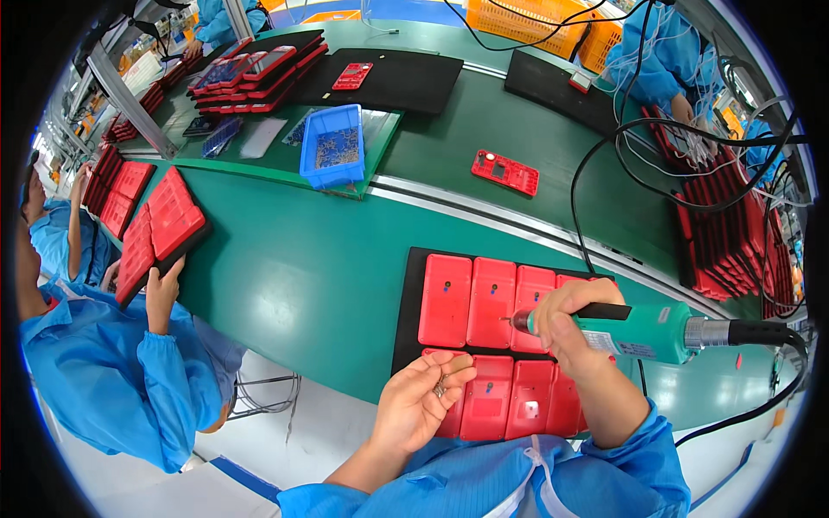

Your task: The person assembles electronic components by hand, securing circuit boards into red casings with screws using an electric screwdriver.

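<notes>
My right hand point(566, 319) grips a green electric screwdriver point(648, 332), held nearly level with its tip pointing left above the red plastic housings point(445, 302). These lie in two rows on a black tray point(404, 332) in front of me, several showing a small dark hole or screw spot. Fingers curled and palm up, my left hand point(410, 401) holds a small bunch of metal screws point(441, 386) over the near row's left end. Part of the housings is hidden behind both hands. A thick black cable point(760, 332) runs from the screwdriver's back end.
A blue bin point(332, 147) of small screws stands beyond the metal rail. One red housing point(505, 172) lies on the green conveyor point(440, 142). Stacked red trays point(734, 233) and hanging cables crowd the right. At left, a co-worker point(121, 371) holds another loaded tray point(160, 229).
</notes>
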`<state>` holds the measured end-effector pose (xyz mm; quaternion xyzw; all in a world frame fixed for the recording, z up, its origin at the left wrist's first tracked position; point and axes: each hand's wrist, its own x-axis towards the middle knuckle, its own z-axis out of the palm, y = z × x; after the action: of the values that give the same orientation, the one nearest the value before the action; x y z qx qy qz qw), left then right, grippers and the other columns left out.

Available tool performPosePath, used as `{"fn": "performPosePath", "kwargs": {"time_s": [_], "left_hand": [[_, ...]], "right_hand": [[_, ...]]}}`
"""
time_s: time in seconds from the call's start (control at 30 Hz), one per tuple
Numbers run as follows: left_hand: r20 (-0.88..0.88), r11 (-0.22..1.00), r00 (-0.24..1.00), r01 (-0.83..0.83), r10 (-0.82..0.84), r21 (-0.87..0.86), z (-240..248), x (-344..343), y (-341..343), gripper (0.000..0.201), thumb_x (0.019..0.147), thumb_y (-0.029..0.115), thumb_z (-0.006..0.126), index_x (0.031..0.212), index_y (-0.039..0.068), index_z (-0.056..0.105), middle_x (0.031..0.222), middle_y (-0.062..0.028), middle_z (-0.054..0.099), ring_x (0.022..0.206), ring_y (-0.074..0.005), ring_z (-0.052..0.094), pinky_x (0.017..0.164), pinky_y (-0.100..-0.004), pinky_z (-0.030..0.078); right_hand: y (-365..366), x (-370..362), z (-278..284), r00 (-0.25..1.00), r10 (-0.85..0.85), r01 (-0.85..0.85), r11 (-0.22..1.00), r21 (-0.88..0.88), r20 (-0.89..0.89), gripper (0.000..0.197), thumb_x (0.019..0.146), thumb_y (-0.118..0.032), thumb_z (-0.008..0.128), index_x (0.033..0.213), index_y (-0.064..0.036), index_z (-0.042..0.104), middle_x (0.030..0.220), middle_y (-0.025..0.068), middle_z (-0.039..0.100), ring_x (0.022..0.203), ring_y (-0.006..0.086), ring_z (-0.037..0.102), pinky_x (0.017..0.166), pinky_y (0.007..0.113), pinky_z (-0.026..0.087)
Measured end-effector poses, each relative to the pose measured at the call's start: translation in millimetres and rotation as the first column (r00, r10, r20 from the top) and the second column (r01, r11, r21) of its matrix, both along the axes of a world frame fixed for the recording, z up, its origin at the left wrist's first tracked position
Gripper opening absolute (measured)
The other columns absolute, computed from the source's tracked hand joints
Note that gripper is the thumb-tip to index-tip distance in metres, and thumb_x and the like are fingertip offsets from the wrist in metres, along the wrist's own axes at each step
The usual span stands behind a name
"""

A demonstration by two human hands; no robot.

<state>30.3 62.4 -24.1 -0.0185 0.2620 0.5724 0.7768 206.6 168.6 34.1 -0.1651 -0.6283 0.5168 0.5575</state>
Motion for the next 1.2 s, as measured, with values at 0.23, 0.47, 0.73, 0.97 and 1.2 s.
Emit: {"fn": "performPosePath", "kwargs": {"time_s": [0.23, 0.47, 0.73, 0.97, 1.2], "left_hand": [[0.067, 0.999, 0.998, 0.019, -0.022, 0.045, -7, -1, -3, 0.023, 0.092, 0.016, 0.039, 0.103, -0.002, 0.049, 0.104, -0.0176, 0.056, 0.091, -0.0214, 0.059, 0.067, -0.0259, 0.051], [0.02, 0.997, 0.998, -0.067, 0.068, -0.042, 10, 2, 5, 0.026, 0.091, 0.019, 0.04, 0.1, -0.003, 0.049, 0.099, -0.0193, 0.057, 0.084, -0.0225, 0.061, 0.064, -0.0256, 0.053], [-0.01, 0.989, 0.997, -0.072, 0.074, 0.125, -4, -3, 0, 0.022, 0.092, 0.016, 0.036, 0.099, -0.002, 0.046, 0.106, -0.0227, 0.053, 0.093, -0.0249, 0.058, 0.07, -0.0284, 0.051], [-0.04, 0.989, 0.999, -0.023, 0.029, 0.145, -8, 1, 1, 0.022, 0.091, 0.023, 0.042, 0.085, 0.004, 0.05, 0.083, -0.0163, 0.06, 0.074, -0.0189, 0.061, 0.059, -0.025, 0.049], [-0.048, 0.998, 0.998, -0.032, 0.034, 0.05, -2, 14, 5, 0.024, 0.09, 0.026, 0.044, 0.078, 0.006, 0.05, 0.07, -0.0079, 0.056, 0.058, -0.0117, 0.051, 0.049, -0.0201, 0.04]], "right_hand": [[1, 4, 3, 0.995, 0.001, -0.01, 0.995, 0.096, 0.096, 0.021, 0.074, 0.01, 0.053, 0.088, -0.0022, 0.045, 0.065, 0.0099, 0.054, 0.055, 0.0143, 0.054, 0.052, 0.027, 0.047], [3, 3, -2, 0.998, 0.01, -0.014, 0.998, 0.06, 0.067, 0.021, 0.074, 0.01, 0.052, 0.088, -0.0019, 0.044, 0.067, 0.0103, 0.054, 0.054, 0.0145, 0.054, 0.053, 0.027, 0.047], [7, -12, -3, 0.994, -0.102, 0.099, 0.993, -0.057, -0.044, 0.016, 0.076, 0.008, 0.052, 0.081, -0.0025, 0.042, 0.061, 0.0086, 0.052, 0.049, 0.0108, 0.05, 0.048, 0.025, 0.046], [11, -18, -5, 0.989, -0.145, 0.145, 0.986, -0.086, 0.002, 0.015, 0.077, 0.004, 0.054, 0.078, -0.0023, 0.041, 0.057, 0.0058, 0.05, 0.044, 0.0078, 0.047, 0.043, 0.022, 0.044], [6, -16, -6, 0.988, -0.148, 0.15, 0.988, -0.046, 0.049, 0.016, 0.077, 0.006, 0.054, 0.079, -0.0024, 0.041, 0.058, 0.0056, 0.05, 0.044, 0.0082, 0.047, 0.042, 0.022, 0.043]]}}
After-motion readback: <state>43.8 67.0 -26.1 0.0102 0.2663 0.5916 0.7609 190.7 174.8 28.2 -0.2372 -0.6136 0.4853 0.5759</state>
